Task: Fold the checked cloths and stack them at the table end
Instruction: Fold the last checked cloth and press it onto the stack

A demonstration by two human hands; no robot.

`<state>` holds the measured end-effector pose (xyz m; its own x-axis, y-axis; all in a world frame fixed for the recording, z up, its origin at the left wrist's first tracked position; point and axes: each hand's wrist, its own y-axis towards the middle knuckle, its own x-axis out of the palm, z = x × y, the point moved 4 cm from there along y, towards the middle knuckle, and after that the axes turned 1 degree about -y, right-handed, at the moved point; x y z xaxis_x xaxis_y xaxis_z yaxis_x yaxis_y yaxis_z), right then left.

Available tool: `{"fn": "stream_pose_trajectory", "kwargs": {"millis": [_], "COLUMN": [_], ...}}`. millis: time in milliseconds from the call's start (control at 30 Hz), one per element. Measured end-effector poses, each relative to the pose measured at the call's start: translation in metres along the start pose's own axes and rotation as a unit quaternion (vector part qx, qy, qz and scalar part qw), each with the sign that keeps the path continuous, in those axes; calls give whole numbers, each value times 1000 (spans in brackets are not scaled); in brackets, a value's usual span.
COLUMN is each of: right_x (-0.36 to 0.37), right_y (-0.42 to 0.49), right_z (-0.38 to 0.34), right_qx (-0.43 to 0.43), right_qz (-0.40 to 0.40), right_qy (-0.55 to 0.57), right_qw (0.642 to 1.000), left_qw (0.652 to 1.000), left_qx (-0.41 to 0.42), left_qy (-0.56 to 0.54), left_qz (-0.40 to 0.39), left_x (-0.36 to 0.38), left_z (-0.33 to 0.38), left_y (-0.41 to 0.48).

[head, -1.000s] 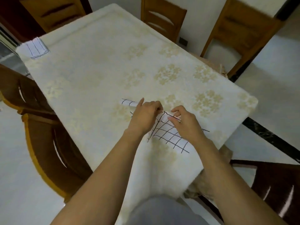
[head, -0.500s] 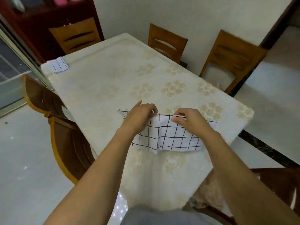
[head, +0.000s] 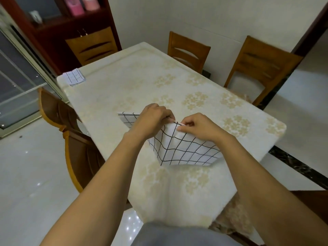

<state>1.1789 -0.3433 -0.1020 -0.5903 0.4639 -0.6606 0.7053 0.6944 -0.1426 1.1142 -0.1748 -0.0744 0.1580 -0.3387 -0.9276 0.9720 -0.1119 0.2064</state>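
A white cloth with a black check lies at the near end of the table. Its top edge is lifted and bunched between my hands. My left hand pinches that edge from the left, with a flat corner of the cloth showing beyond it. Close beside it, my right hand pinches the same edge with thumb and forefinger. The lower part of the cloth hangs slack toward the table's near edge. A small pile of folded checked cloths sits on the far left corner of the table.
A cream flowered covering drapes the table. Wooden chairs stand at the left, at the far end and along the right. A dark red cabinet backs the far end. Pale glossy floor lies on both sides.
My hands have come together at the middle of the cloth's top edge, and that edge has risen into a peak. The view has tilted up to show more of the room.
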Motion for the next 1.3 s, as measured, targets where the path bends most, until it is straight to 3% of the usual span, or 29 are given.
{"fn": "stream_pose_trajectory", "kwargs": {"millis": [200,400,667,800,900,967,1067,1300], "right_x": [-8,-4,5,-1,-6,-8,-7,-2], "right_y": [2,4,6,3,-1,-4,-7,-15], "right_z": [-6,-13,-27,-33,-31,-30,-31,-30], "right_qx": [-6,6,19,-3,-16,-11,-13,-40], "right_qz": [65,144,209,251,251,232,205,199], "right_qy": [-109,-210,-214,-141,-44,26,82,134], "right_qw": [992,967,954,958,967,972,975,970], "left_qw": [999,991,983,957,927,947,984,992], "left_qx": [-51,-117,-129,-143,-189,-181,-130,-66], "left_qy": [16,-13,-112,-249,-321,-256,-111,-79], "left_qz": [4,-69,-65,-45,27,68,54,77], "left_x": [-9,-7,-7,-7,-8,-8,-7,-15], "left_z": [11,9,20,20,4,-9,-12,2], "left_y": [3,3,-3,-10,-13,-15,-13,-3]}}
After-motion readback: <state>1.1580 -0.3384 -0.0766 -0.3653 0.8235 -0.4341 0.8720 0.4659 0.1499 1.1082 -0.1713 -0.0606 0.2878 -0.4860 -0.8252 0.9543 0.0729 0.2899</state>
